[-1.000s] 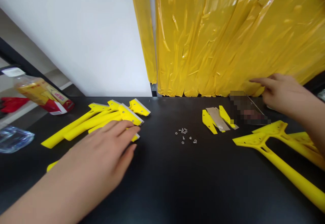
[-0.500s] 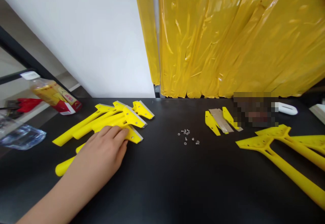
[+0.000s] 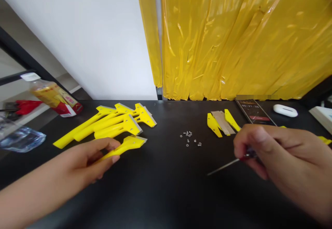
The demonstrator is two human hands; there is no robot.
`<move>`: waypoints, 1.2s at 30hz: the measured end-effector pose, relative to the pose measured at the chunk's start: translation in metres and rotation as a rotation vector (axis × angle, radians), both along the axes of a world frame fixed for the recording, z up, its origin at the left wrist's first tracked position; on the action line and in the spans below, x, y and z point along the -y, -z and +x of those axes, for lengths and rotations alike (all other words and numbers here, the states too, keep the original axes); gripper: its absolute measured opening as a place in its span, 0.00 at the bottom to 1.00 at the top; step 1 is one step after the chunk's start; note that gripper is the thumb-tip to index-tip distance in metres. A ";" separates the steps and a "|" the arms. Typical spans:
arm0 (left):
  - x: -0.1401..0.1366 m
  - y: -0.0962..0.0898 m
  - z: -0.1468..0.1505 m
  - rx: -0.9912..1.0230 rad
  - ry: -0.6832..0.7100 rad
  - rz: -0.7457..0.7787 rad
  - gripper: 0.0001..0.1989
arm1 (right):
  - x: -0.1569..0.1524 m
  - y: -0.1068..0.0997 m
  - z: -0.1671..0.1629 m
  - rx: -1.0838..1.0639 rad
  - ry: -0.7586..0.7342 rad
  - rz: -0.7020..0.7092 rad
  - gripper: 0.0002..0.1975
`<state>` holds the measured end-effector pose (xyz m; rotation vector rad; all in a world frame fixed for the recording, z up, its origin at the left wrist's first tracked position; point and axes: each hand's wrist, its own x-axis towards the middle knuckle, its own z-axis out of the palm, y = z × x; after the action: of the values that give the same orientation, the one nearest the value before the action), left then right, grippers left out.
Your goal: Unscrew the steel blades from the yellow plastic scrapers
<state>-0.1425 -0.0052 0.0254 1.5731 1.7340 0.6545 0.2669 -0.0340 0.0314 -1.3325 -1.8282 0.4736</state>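
At the left, my left hand (image 3: 90,163) is closed around the handle of a yellow scraper (image 3: 129,145), its bladed head pointing right. Just behind it lies a pile of several more yellow scrapers (image 3: 111,127) with metal edges. My right hand (image 3: 280,163) grips a screwdriver (image 3: 224,167), whose thin metal shaft points left and down; its handle is mostly hidden by the fingers. Between the hands, small screws and nuts (image 3: 188,135) lie scattered on the black table (image 3: 166,191). Yellow clamp plates (image 3: 214,125) and flat brownish blades (image 3: 223,122) rest farther back.
A phone (image 3: 255,111) and a white earbud case (image 3: 285,110) lie at the back right. Other yellow pieces (image 3: 324,139) show partly behind my right hand. A drink bottle (image 3: 55,95) leans at the left. Yellow plastic sheeting (image 3: 233,42) hangs behind the table.
My left hand has picked up a scraper from the pile and turned it toward the front. My right hand has come into view from the right with a screwdriver.
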 end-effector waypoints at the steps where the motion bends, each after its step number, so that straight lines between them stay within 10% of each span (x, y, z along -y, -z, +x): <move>1: 0.002 -0.006 0.002 0.042 0.016 -0.110 0.17 | -0.001 -0.002 -0.004 -0.014 -0.005 -0.007 0.24; 6: 0.008 -0.020 0.044 0.296 0.225 -0.297 0.16 | 0.003 0.001 -0.002 -0.042 0.012 0.022 0.09; 15: -0.011 0.012 0.137 0.860 0.246 -0.569 0.15 | 0.010 -0.001 -0.007 0.213 -0.043 0.272 0.05; 36: -0.026 0.031 0.129 0.921 0.280 -0.638 0.14 | 0.002 0.012 -0.006 0.326 -0.067 0.324 0.03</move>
<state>-0.0134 0.0204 -0.0061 0.8202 0.8684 0.4887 0.2611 -0.0355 0.0194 -1.1761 -2.1125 -0.0148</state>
